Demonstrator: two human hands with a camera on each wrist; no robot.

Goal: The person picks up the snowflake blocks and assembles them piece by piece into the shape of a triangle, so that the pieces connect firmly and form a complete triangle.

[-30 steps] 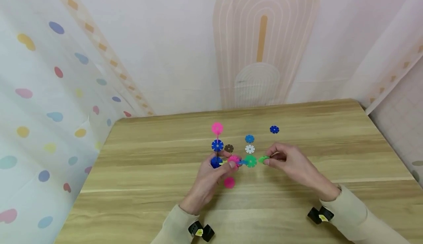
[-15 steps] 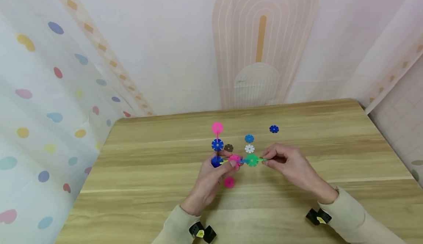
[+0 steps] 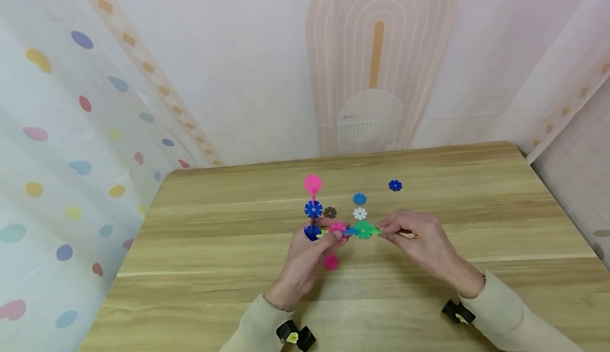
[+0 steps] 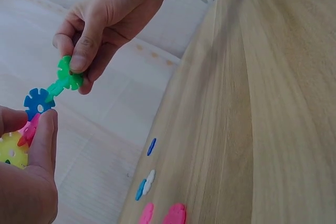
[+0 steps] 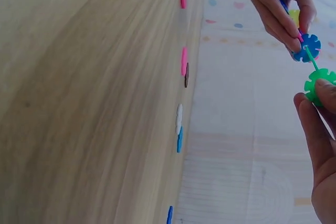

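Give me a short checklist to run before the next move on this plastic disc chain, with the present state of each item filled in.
1. Left hand holds its end of the disc chain: ok.
2. Right hand has a grip on the green disc, thumb on top: ok.
3. Green disc linked to the blue disc by an edge-on green piece: ok.
4. Joint pushed fully home: cannot tell.
5. Chain lifted off the table: ok in the wrist views.
6. Spare discs at hand, such as the white disc: ok.
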